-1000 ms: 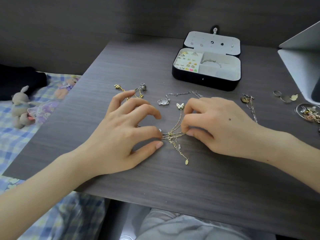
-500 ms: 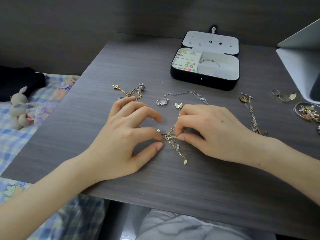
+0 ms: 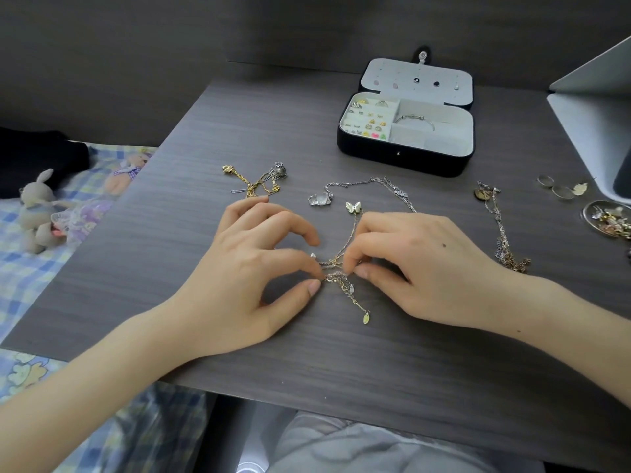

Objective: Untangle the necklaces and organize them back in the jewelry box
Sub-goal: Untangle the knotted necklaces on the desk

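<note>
A knot of thin gold and silver necklaces [image 3: 338, 273] lies mid-table between my hands. My left hand [image 3: 252, 271] pinches the knot's left side with thumb and forefinger. My right hand [image 3: 416, 264] pinches its right side with curled fingers. A gold chain runs up from the knot to a butterfly pendant [image 3: 353, 207]; another trails down to a small oval tag [image 3: 366, 318]. A silver chain with a pale charm [image 3: 320, 199] loops behind. The open black jewelry box [image 3: 403, 155] stands at the back, holding rings, earrings and a bangle.
Another tangle of gold and silver chains [image 3: 259, 184] lies left of centre. A further necklace [image 3: 500, 227] stretches along the right. Loose rings [image 3: 561, 190] and a small dish of jewelry [image 3: 611, 218] sit at the right edge, beside a white stand [image 3: 594, 124]. Plush toys [image 3: 37, 213] lie on the bed at left.
My right hand has moved left toward the left hand, so both now pinch the knot close together. The left hand has hardly moved.
</note>
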Tool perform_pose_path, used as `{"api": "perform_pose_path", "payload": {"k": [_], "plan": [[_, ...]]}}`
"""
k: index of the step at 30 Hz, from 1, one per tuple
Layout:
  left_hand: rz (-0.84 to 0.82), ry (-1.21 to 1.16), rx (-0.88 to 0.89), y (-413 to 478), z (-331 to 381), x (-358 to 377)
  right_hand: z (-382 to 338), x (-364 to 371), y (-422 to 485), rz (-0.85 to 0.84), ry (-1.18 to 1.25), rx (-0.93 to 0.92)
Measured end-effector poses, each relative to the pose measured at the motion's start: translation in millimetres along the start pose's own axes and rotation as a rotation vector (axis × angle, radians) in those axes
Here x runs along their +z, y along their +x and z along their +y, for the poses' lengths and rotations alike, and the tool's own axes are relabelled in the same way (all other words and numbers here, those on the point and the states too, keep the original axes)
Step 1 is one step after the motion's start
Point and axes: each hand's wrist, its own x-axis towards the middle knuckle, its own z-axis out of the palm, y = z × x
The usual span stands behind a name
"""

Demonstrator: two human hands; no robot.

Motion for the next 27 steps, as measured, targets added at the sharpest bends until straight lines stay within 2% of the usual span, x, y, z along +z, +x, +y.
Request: {"api": "perform_pose_path", "payload": {"k": [6,16,24,27], "plan": [[-0.049,0.047,0.039,-2,-5,-4,5,-10,-3,-0.043,-0.139,-0.135],[-0.047,0.126,0.068,1,-7,-9,10,-15,-2,-0.03,-0.348,-0.179],[0.021,0.084,0.025,6,5,-3,-2,-10,-2,0.083,-0.156,-0.095],[-0.011,0.083,0.013,9,6,0,-5,-3,1,0.056,-0.13,-0.052]]}}
